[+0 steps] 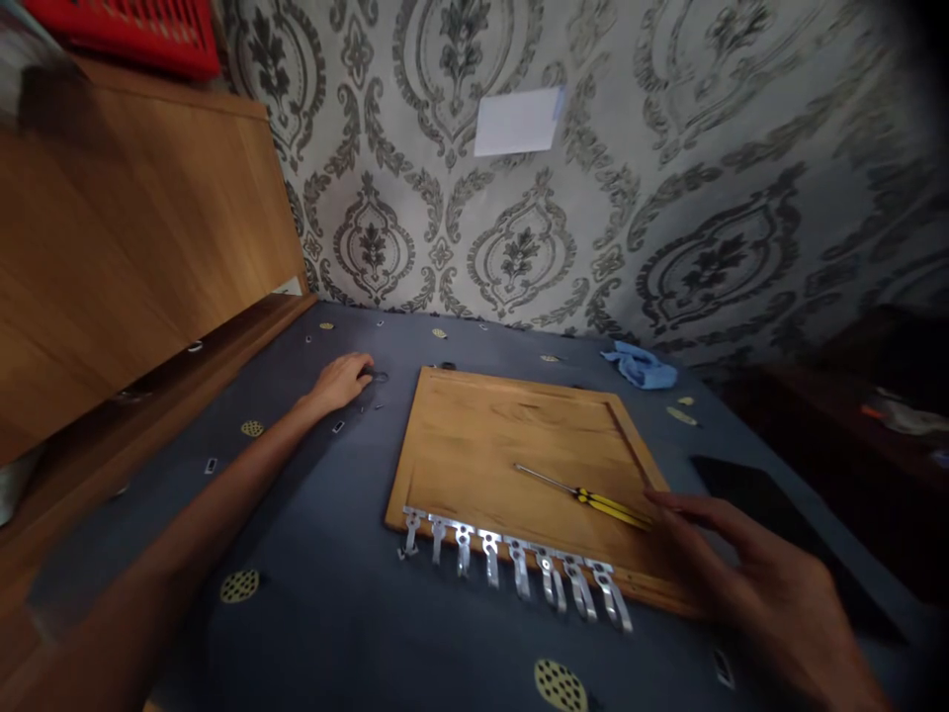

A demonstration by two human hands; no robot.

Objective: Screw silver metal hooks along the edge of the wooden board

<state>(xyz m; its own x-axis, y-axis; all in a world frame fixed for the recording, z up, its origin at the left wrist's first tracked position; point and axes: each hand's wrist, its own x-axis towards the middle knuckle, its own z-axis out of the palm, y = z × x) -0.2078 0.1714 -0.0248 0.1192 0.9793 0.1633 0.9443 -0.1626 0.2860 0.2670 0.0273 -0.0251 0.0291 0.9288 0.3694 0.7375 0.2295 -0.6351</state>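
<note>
My left hand (343,382) rests low over the blue-grey patterned cloth, fingers bent and slightly apart beside a small dark ring (381,377). A few tiny metal pieces (378,406) lie close by. To the right is a framed wooden panel (474,425) lying flat. Across it, a screwdriver (604,504) with a yellow and black handle points left. The fingertips of my right hand (763,583) come together at the end of that handle. Along the panel's near edge, several shiny metal clips (489,559) sit in a row, their lower ends hanging over the cloth.
A blue crumpled cloth (642,366) lies at the back right, with a dark flat object (786,534) nearer me. Wooden furniture (148,227) bounds the left side and carries a red basket (140,35). White paper (517,122) is on the patterned wall behind.
</note>
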